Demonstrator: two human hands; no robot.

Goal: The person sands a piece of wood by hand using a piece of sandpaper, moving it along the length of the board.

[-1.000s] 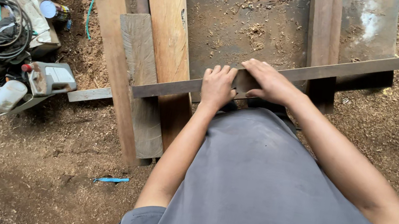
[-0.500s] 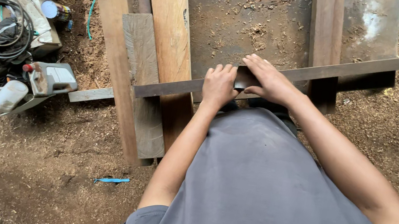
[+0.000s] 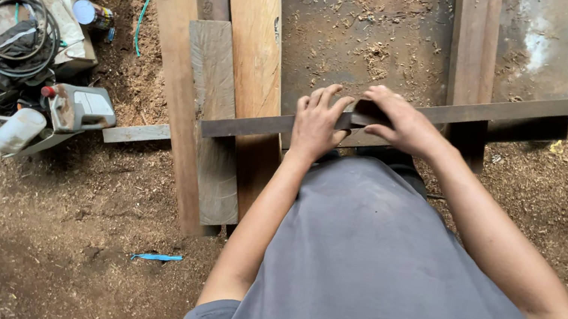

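Head view: both hands press on a long dark strip (image 3: 504, 111), left hand (image 3: 316, 123) flat with fingers spread, right hand (image 3: 400, 121) curled over it just beside. Strip runs from nine toward two o'clock across wooden planks (image 3: 250, 40); a coiled cable (image 3: 5, 24) lies at ten o'clock.

Grey short-sleeved shirt; bare forearms; no gloves, rings or watch

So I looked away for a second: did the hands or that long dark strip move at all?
Barely. Both hands, left hand and right hand, rest on the long dark strip at the same spot as before, nothing taken up or let go. The planks and the power tool lie unchanged.
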